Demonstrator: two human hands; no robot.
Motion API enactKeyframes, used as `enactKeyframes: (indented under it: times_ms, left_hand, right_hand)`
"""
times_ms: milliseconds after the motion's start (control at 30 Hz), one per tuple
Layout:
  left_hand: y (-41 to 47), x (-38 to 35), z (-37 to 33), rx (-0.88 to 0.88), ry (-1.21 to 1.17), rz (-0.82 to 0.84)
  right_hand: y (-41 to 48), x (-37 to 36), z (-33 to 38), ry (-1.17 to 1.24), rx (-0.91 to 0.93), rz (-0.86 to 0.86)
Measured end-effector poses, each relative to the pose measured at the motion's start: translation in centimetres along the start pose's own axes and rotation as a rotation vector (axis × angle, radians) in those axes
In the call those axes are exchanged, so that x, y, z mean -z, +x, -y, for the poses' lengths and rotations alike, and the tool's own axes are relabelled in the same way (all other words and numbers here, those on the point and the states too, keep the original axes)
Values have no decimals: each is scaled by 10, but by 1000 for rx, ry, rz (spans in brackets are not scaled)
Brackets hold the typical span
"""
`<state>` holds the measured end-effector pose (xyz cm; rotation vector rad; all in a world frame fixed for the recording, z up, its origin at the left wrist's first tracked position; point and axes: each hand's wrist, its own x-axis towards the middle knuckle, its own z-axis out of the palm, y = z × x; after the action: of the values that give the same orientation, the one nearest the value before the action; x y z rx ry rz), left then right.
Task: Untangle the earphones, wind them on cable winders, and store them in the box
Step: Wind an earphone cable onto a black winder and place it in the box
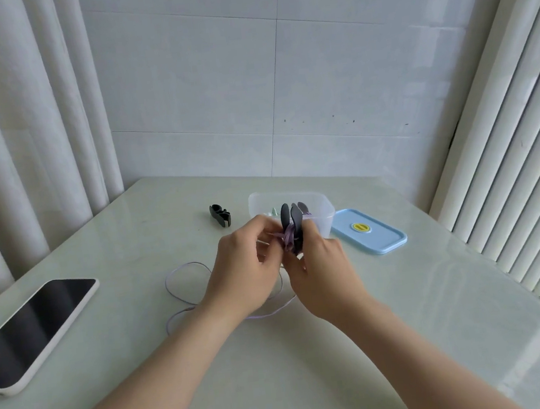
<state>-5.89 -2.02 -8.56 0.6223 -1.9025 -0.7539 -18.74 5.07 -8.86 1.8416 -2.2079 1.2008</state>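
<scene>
A black cable winder [291, 222] stands upright between my two hands above the table, with lilac earphone cable wound round its middle. My right hand [322, 267] grips the winder's lower part. My left hand [246, 267] pinches the lilac cable [184, 289] beside the winder. The loose cable trails in loops across the table to the left and under my wrists. Just behind the hands sits a clear plastic box [323, 210] with something pale green inside. A second black winder [220, 215] lies on the table to the box's left.
The box's light blue lid [371, 230] with a yellow valve lies to the right of the box. A phone [29, 334] in a white case lies screen up at the left edge. Curtains hang on the left, a radiator on the right, a tiled wall behind.
</scene>
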Motion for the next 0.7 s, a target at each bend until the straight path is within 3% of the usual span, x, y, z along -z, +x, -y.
enactKeyframes:
  times_ms: [133,233,300,367,567,700]
  left_hand:
    - [0,-5,9,-12,106,-65]
    - [4,0,25,-85,351,-122]
    - [7,2,35,-102,548,-63]
    - [9,-1,40,-10,649,35]
    - [12,-8,45,164,516,197]
    - [12,-6,43,147,519,256]
  right_hand:
    - [1,0,0,13,-53,-5]
    - [3,1,-2,58,-103,-72]
    - [3,5,-4,126,-139,-118]
    - [3,10,-8,165,-160,-143]
    - [16,12,-19,93,-166,-161]
    - [31,18,-12,141,-117,-243]
